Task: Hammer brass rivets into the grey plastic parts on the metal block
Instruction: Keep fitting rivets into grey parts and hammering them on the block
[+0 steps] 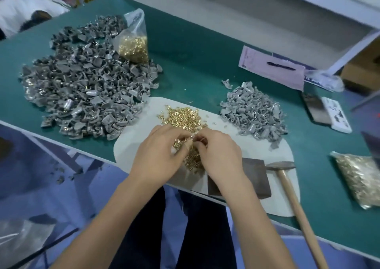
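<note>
Both hands are meeting over the loose brass rivets (185, 122): left hand (158, 155) and right hand (218, 151), fingers pinching what looks like a rivet being fitted into a small part. Metal block (255, 178) and hammer (287, 178) are waiting just right; next, seating it there and striking. Grey plastic parts (255, 112) are lying beyond on the bench (195, 48).

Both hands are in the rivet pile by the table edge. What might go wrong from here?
Loose brass rivets reach the near table edge; fingering them may flick some off, where grey bits already lie on the floor. The hammer handle overhangs that edge beside the right hand, so a forearm bump might tip it off.
</note>
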